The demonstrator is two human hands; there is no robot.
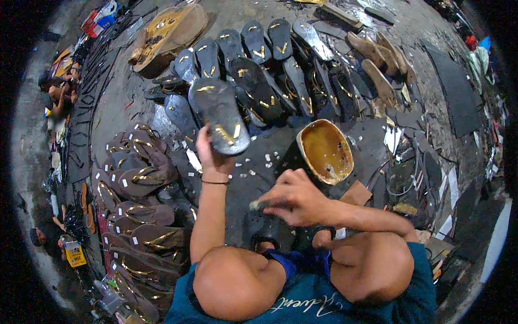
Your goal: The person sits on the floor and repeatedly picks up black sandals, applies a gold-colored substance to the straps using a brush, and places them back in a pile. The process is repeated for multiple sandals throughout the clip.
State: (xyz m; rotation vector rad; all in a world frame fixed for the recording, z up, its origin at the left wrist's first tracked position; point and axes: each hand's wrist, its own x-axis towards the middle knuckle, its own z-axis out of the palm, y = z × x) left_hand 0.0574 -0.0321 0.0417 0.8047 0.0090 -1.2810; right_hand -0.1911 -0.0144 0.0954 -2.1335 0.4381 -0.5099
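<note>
At far left, a yellow package point(75, 254) lies among floor litter. Next to it, a pile of brown sandals point(143, 183) with gold thong straps runs down the left side, many of them overlapping; small white tags show on several. Above the pile sits a broad wooden block point(181, 27), its top stained. The left hand point(213, 160) is raised near the centre, its visible fingers closed against the edge of a dark sole point(216, 110); the remaining fingers are hidden beneath it. This sole is held tilted, in front of the arrayed soles, with gold pieces at both ends. Behind it, dark soles point(254, 40) stand and lean in close rows, most bearing similar gold pieces. Nearer the body, the right hand point(297, 197) has its thumb and index finger pinched together on a small pale-tipped tool point(254, 205), well apart from the held sole; the other fingers are curled. Just beyond this hand, a container point(326, 151) holds amber material. Farther right stand wooden foot-shaped forms point(377, 81), then a flat dark sheet point(453, 89).
</note>
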